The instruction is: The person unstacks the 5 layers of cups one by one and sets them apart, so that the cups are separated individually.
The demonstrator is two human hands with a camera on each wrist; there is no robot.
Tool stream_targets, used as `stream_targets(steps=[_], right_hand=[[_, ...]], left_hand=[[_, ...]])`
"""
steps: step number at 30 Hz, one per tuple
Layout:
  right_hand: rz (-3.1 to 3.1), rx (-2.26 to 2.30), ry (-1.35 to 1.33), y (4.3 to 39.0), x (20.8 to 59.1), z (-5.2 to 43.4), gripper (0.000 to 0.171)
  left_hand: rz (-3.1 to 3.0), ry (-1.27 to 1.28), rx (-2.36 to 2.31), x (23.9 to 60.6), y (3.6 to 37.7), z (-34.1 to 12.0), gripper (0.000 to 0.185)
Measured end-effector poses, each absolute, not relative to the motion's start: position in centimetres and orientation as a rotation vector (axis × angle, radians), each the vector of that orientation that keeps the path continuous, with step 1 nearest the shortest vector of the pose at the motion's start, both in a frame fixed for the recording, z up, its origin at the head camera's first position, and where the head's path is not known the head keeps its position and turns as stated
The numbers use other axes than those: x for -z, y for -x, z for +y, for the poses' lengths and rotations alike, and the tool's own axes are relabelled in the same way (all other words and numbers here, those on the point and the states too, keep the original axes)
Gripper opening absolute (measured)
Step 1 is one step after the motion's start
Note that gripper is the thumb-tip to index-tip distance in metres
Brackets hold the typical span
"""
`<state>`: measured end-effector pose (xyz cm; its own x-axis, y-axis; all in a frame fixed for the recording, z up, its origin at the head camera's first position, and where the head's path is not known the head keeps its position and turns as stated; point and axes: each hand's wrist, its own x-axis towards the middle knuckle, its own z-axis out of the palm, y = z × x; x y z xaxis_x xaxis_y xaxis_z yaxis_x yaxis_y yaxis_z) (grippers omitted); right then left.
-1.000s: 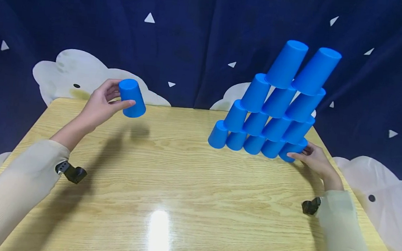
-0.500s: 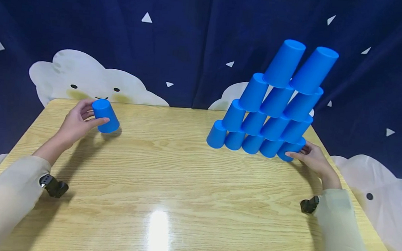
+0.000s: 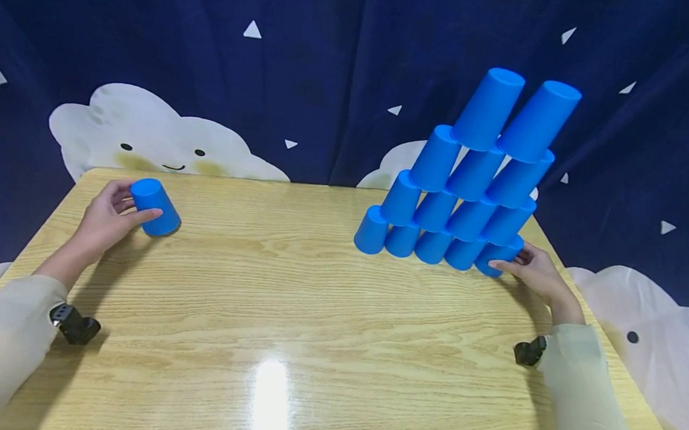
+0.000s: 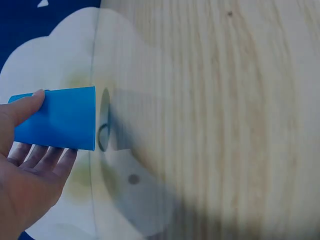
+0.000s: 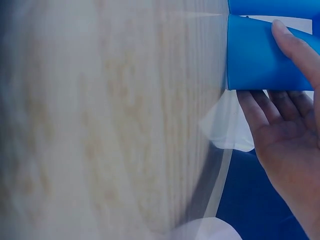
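In the head view my left hand [image 3: 103,221] holds an upside-down blue plastic cup [image 3: 157,209] over the table's left side, thumb on the near side and fingers behind. The left wrist view shows a thin gap between this cup's rim [image 4: 94,120] and the tabletop. At the right, a stepped wall of upside-down blue cups [image 3: 470,219] rises in four narrowing rows, with two cups on top. My right hand [image 3: 541,276] grips the bottom row's rightmost cup [image 3: 496,254]; in the right wrist view its thumb lies along that cup's side and the fingers pass beneath.
A wooden table [image 3: 288,292] fills the lower head view, with a bright light reflection near its front. Behind it hangs a dark blue curtain [image 3: 306,89] with white clouds and triangles. Small black cameras [image 3: 73,324] are strapped to both wrists.
My left hand has carried its cup leftward and down, from well above the table to just over its surface. The right hand and the cup wall have stayed in place.
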<state>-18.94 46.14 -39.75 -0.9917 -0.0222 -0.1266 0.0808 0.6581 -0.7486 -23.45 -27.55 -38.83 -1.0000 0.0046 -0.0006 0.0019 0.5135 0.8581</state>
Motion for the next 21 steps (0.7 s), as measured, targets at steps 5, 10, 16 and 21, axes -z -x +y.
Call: stream_targets(steps=[5,10,16,21], right_hand=[[2.746,1.261,-0.055,18.9,39.7,46.2,0.078],[2.727,1.282,-0.067,18.9,39.6,46.1,0.079],[2.721,1.271,-0.077,18.8,39.5,45.9,0.080],[2.718,1.280,-0.071,18.8,39.4,45.8,0.080]], left_hand=[[2.732,-0.004,-1.538,39.4,23.2,-28.3,0.083],[2.730,-0.002,-1.540,39.8,23.3,-28.7,0.084],[2.722,-0.019,-1.552,40.0,23.4,-28.9,0.084],[2.732,-0.025,-1.548,40.0,23.3,-28.8,0.084]])
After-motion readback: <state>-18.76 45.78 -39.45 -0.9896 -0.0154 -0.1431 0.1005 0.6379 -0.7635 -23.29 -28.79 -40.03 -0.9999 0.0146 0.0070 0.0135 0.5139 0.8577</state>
